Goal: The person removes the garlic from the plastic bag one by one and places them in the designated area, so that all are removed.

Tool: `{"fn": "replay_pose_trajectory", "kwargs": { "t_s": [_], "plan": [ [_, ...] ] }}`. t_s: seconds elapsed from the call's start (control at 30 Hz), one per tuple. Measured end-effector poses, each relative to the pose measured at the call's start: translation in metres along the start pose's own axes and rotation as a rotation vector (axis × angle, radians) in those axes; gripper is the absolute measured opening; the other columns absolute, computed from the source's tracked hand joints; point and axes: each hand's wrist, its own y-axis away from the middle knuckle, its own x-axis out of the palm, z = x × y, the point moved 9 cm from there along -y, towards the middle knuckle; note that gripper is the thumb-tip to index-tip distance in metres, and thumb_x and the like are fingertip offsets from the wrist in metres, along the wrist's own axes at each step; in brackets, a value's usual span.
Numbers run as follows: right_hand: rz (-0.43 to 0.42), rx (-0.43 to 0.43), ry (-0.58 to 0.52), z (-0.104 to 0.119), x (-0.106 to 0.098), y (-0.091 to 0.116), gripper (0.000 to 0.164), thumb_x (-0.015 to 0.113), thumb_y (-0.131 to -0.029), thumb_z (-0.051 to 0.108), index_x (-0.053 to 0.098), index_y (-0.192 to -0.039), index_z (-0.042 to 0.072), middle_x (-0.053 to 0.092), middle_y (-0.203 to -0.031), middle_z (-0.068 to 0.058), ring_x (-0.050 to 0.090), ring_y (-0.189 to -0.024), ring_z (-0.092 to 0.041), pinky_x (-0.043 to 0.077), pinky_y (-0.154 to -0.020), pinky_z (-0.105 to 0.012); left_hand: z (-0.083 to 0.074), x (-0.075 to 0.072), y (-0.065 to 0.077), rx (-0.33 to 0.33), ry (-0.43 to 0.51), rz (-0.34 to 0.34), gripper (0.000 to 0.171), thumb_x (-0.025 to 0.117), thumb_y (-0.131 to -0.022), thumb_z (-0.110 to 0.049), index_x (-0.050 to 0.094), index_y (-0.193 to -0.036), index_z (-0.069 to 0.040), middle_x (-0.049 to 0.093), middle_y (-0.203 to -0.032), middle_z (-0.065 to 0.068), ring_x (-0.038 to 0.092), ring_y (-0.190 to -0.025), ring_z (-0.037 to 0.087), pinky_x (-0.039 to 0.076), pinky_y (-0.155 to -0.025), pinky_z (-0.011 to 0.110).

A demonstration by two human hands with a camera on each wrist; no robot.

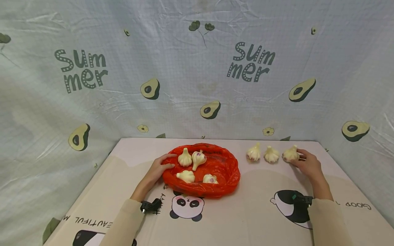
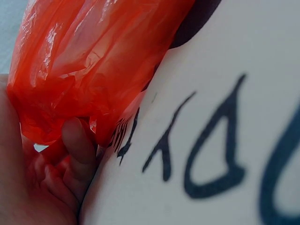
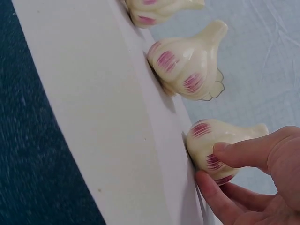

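At the right of the table, my right hand (image 1: 309, 165) pinches a garlic bulb (image 1: 290, 154) between thumb and fingers. In the right wrist view that bulb (image 3: 213, 150) is glossy cream with pink streaks, set close against the table. Two more garlic bulbs, one nearer (image 1: 272, 154) and one farther left (image 1: 253, 152), stand in a row beside it. My left hand (image 1: 157, 169) grips the left side of a red plastic bag (image 1: 231, 177) with a rolled-down rim. Inside the bag lie several garlic bulbs (image 1: 185, 157). The left wrist view shows curled fingers (image 2: 77, 145) against the crinkled plastic.
A pale tabletop (image 1: 252, 212) with panda drawings and lettering lies under everything. Behind it hangs a light curtain (image 1: 178, 68) printed with avocados and "summer". The bulb row stands near the table's back edge.
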Motion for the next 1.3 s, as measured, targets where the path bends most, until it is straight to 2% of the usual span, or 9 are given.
{"fn": "replay_pose_trajectory", "kwargs": {
  "t_s": [0.4, 0.73, 1.0, 1.3],
  "plan": [
    [-0.012, -0.028, 0.023, 0.001, -0.002, 0.000, 0.066, 0.060, -0.099, 0.017, 0.034, -0.153, -0.009, 0.045, -0.143, -0.044, 0.045, -0.129, -0.060, 0.044, -0.104, -0.068, 0.004, 0.001, -0.003, -0.003, 0.010, -0.001, 0.046, 0.057, -0.098, -0.011, 0.058, -0.144, -0.008, 0.041, -0.162, 0.018, 0.039, -0.150, 0.042, 0.041, -0.118, 0.054],
    [0.012, 0.008, -0.007, 0.003, -0.003, 0.001, 0.071, 0.062, -0.098, 0.019, 0.029, -0.155, -0.008, 0.041, -0.147, -0.044, 0.043, -0.132, -0.059, 0.045, -0.106, -0.067, 0.003, -0.001, -0.002, -0.008, 0.026, -0.004, 0.046, 0.056, -0.098, -0.010, 0.058, -0.144, -0.007, 0.042, -0.162, 0.019, 0.041, -0.148, 0.042, 0.042, -0.118, 0.054],
    [0.008, 0.030, -0.023, -0.001, -0.004, 0.001, 0.072, 0.063, -0.098, 0.019, 0.030, -0.156, -0.007, 0.040, -0.149, -0.043, 0.043, -0.134, -0.059, 0.045, -0.108, -0.068, 0.002, -0.001, -0.001, -0.005, 0.003, -0.005, 0.046, 0.057, -0.099, -0.012, 0.058, -0.145, -0.008, 0.041, -0.162, 0.019, 0.038, -0.150, 0.043, 0.041, -0.118, 0.055],
    [-0.014, 0.003, -0.005, 0.003, -0.015, 0.002, 0.073, 0.069, -0.095, 0.019, 0.034, -0.153, -0.007, 0.038, -0.151, -0.042, 0.040, -0.137, -0.059, 0.043, -0.109, -0.070, 0.002, 0.000, -0.002, -0.009, 0.015, -0.002, 0.047, 0.056, -0.098, -0.011, 0.057, -0.145, -0.008, 0.041, -0.162, 0.019, 0.040, -0.148, 0.043, 0.042, -0.118, 0.054]
  ]
}}
